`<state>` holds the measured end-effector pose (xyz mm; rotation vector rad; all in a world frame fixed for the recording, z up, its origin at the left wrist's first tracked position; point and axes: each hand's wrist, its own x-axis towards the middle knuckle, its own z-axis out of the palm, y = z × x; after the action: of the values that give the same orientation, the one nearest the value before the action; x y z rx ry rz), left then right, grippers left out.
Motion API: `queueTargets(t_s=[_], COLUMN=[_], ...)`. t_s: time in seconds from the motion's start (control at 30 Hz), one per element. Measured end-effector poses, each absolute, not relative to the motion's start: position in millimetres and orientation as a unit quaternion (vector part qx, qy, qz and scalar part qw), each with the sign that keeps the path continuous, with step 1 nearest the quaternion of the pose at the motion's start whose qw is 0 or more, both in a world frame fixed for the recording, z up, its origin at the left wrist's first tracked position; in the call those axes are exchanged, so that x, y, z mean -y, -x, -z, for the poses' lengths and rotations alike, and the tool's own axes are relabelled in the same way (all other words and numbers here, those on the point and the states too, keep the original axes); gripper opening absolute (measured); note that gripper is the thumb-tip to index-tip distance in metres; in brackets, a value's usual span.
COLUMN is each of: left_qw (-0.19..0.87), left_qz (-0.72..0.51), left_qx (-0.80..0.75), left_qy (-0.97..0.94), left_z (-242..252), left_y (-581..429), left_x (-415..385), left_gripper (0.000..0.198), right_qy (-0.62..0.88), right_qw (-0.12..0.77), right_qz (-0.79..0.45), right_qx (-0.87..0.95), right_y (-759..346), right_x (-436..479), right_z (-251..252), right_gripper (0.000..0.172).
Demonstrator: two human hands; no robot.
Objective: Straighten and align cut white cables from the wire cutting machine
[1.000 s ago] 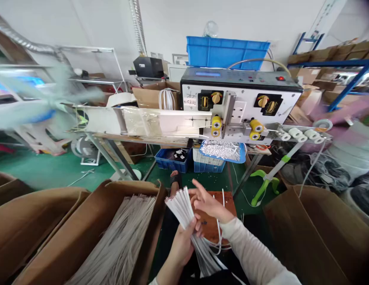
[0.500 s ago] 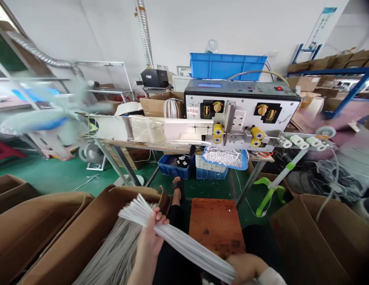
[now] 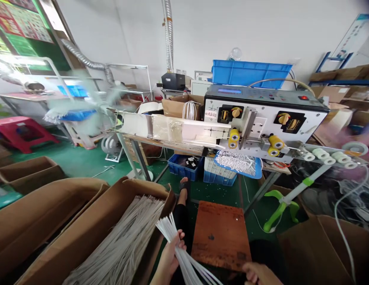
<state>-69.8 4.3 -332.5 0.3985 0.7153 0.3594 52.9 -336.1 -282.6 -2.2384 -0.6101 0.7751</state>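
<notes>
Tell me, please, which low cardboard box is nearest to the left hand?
The long box with pale strands inside, just beside the left hand; the other low boxes stand farther away.

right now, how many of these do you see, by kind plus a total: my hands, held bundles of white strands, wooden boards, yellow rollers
Hands: 2
Held bundle of white strands: 1
Wooden board: 1
Yellow rollers: 4
Total: 8
</notes>
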Motion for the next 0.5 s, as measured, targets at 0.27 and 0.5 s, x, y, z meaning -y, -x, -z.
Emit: queueTargets(t_s=[0.27,0.5], left_qw=[0.871,0.870], left_qz=[-0.137,-0.116], left_qx=[-0.434,-0.443], left_qy=[-0.186,-0.183], left_z=[391,405], left_y=[84,78], left_x=[-6,-12], left_gripper=[0.007,0.004], right_qy=[0.811,0.827], right_qw=[0.441,0.433], right_qz=[-0.330,-0.294], right_qx=[0.198,0.204], right_y=[-99,-109], right_x=[224,227], right_z=[342,381], right_gripper=[0.058,0.059])
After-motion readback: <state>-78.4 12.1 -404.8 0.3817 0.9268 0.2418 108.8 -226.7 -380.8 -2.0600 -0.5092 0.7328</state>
